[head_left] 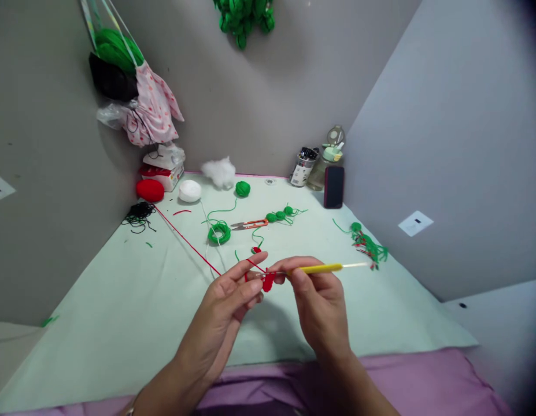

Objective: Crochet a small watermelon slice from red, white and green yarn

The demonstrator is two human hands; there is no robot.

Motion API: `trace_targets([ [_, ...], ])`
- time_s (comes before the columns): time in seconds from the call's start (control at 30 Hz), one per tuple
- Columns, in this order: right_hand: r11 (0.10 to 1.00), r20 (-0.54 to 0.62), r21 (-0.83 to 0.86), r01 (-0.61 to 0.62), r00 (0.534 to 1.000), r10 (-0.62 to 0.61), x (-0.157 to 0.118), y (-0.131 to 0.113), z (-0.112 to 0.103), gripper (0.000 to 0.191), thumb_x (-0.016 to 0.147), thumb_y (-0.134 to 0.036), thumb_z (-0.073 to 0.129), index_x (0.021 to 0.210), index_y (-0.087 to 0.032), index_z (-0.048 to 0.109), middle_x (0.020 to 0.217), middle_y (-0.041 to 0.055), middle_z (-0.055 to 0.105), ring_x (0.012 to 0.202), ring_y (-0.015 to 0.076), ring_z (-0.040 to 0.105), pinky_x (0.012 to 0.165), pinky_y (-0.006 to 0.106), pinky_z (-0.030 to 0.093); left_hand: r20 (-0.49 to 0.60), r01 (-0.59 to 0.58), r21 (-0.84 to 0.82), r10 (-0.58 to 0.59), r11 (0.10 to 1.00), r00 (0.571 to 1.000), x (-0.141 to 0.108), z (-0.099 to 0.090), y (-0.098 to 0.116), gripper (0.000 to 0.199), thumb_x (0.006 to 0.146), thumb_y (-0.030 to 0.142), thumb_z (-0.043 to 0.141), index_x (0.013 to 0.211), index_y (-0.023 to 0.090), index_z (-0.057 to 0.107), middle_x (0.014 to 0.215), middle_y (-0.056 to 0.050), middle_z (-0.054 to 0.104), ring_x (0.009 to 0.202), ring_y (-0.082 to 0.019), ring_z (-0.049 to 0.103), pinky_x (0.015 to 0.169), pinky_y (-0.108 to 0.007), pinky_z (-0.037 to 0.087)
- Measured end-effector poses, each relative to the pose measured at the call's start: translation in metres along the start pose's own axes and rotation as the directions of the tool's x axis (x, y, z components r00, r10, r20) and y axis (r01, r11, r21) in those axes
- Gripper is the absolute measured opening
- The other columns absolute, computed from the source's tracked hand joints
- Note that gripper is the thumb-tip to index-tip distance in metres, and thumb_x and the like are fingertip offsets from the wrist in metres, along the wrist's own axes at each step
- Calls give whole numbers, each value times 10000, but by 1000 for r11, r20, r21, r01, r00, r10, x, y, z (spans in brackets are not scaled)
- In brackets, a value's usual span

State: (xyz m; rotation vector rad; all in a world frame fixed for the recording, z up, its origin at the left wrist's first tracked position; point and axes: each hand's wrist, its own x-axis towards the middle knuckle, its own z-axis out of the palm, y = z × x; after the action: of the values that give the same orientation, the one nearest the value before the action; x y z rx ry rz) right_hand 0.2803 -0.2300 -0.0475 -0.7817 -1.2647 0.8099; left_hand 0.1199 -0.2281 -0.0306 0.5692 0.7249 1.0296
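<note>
Red crochet (268, 281) pinched in left grip (224, 300), yellow hook (322, 268) in right grip (320, 306); pale tablecloth (133, 323) beneath, grey walls (250, 110).

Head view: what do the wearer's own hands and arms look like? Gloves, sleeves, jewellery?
Left hand and right hand are ungloved; no sleeves or cables show, and no rings that I can make out. A small shiny band circles the left forearm, mostly cut off by the bottom edge.
</note>
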Motion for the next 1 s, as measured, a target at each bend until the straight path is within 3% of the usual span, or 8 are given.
trace_targets([
  [0.1,999,26,0,-33,999,33,0,-3,-3,181,1079,-274,607,1027,-230,774,925,45,816,734,157,743,714,299,634,-14,-35,24,35,999,999,-1,-1,3,482,783,325,926,1251,253,832,853,10,641,771,-123,513,808,-269,442],
  [0.2,942,123,-257,214,975,-188,-6,-7,-3,218,1079,-155,556,1143,-234,749,994,63,815,847,176,759,764,315,640,-57,-148,92,154,985,986,-2,-2,1,500,799,302,927,1285,306,812,833,24,667,800,-127,556,817,-254,451],
  [0.3,659,365,-494,567,823,-435,-12,-8,-2,297,1030,-65,588,1252,-190,742,1084,122,807,1013,216,758,861,344,640,-80,-198,102,207,975,975,-4,0,-2,596,785,299,951,1352,329,769,828,27,697,801,-124,581,801,-237,466],
  [0.37,532,434,-553,640,767,-472,-13,-8,-1,321,1010,-41,611,1262,-173,758,1117,145,787,1063,225,747,890,338,634,-73,-133,43,136,990,988,-5,1,-3,639,764,327,968,1367,287,761,828,17,701,753,-111,562,773,-229,476],
  [0.5,834,166,-388,392,920,-355,-12,-6,-2,297,1044,-89,581,1213,-239,774,1035,78,759,933,178,724,794,298,619,-27,48,-100,-51,994,998,-5,0,2,595,732,307,986,1285,190,800,644,80,552,551,-46,364,831,-284,540],
  [0.6,989,27,-63,137,990,-135,-7,-5,-2,233,1076,-175,577,1109,-270,787,928,29,746,749,148,671,689,295,583,-32,5,-75,-7,997,999,-3,-2,4,537,762,293,963,1265,195,804,621,92,512,549,-51,368,869,-305,547],
  [0.87,958,80,-206,199,979,-186,-7,-5,7,255,1038,-132,647,1136,-300,812,982,49,808,939,205,754,778,338,623,-25,-148,112,152,983,988,-3,1,-7,440,792,323,938,1215,262,833,876,-4,693,816,-124,574,738,-211,463],
  [1.0,772,226,-471,427,904,-363,-18,1,5,423,991,-49,665,1323,-294,763,1163,98,789,1002,224,767,802,356,651,-67,-137,42,139,990,988,-2,4,-5,488,750,321,975,1211,240,838,810,16,670,689,-89,488,634,-188,413],
])
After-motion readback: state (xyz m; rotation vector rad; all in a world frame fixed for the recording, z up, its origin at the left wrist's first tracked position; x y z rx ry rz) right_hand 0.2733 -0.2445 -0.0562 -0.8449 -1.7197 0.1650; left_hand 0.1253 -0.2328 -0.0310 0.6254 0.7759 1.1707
